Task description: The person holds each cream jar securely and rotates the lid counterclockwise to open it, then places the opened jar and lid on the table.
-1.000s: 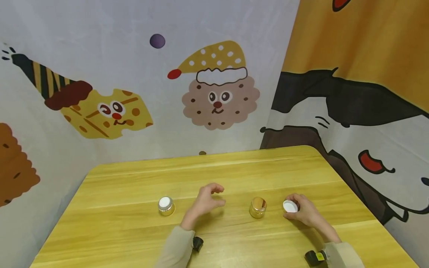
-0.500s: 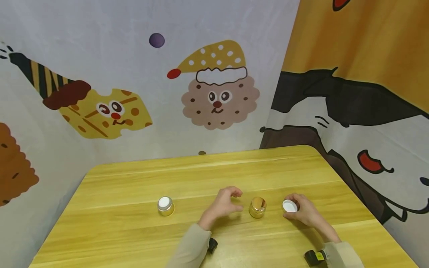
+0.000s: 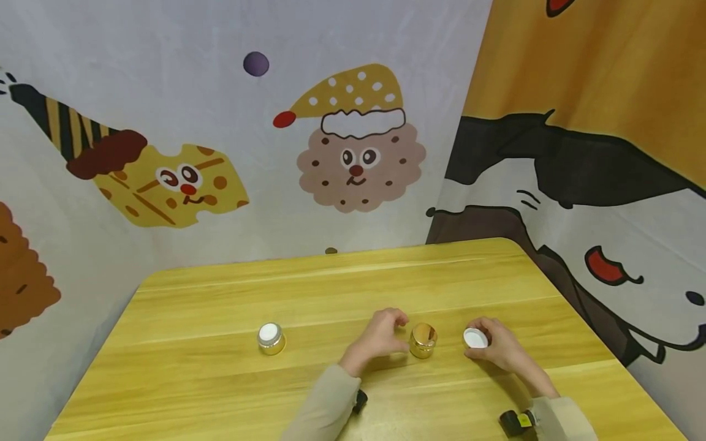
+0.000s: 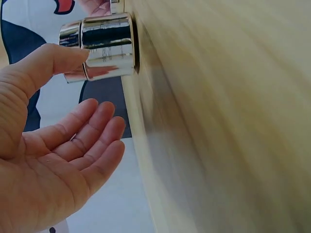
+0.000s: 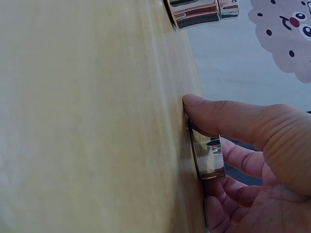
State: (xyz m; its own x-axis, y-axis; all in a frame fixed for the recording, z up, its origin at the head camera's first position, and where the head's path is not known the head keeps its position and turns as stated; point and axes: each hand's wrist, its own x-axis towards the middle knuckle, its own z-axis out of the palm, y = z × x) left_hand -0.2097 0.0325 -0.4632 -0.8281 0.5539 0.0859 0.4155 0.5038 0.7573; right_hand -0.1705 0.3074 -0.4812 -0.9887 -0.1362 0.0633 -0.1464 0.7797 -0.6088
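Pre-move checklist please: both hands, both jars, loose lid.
1. Left hand free: ok, open, holding nothing.
2. Left thumb touching the capped jar: cannot tell, it overlaps the jar in the left wrist view.
3. Capped jar upright on the table: ok.
4. Right hand gripping the loose lid: ok, white inside up.
5. White-topped jar wearing a gold lid: not ok, white top exposed.

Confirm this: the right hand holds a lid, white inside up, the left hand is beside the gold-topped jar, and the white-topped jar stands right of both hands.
Not quite: in the head view, the white-topped jar stands left of the left hand and the right hand. The lid and the gold-topped jar are as you say.
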